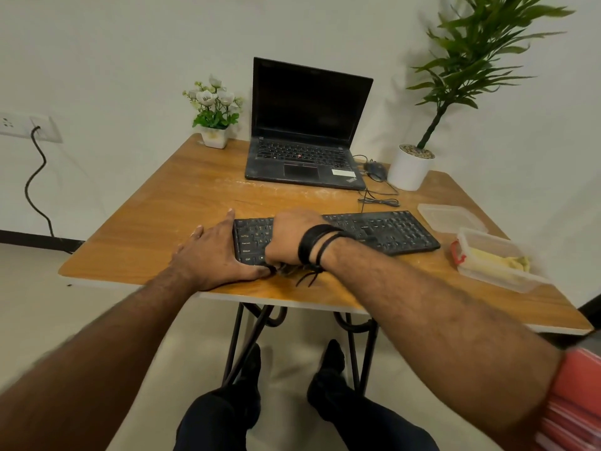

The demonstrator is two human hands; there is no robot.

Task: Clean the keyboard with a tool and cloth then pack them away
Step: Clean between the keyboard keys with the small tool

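We see the black keyboard [374,231] lying flat across the middle of the table [162,203], dusty, its left part covered by our hands. Our left hand [211,252] lies flat with straight fingers against its left end, thumb at the near edge. Our right hand [289,236] curls over the left keys, gripping something small and dark we cannot identify.

The black keyboard [383,231] lies flat near the front of the wooden bench [162,206], its long side running left to right — the left end covered by two hands. To its right stands a clear plastic box [494,258] with yellow cloth [500,261] inside — its lid [450,218] lies just behind it.
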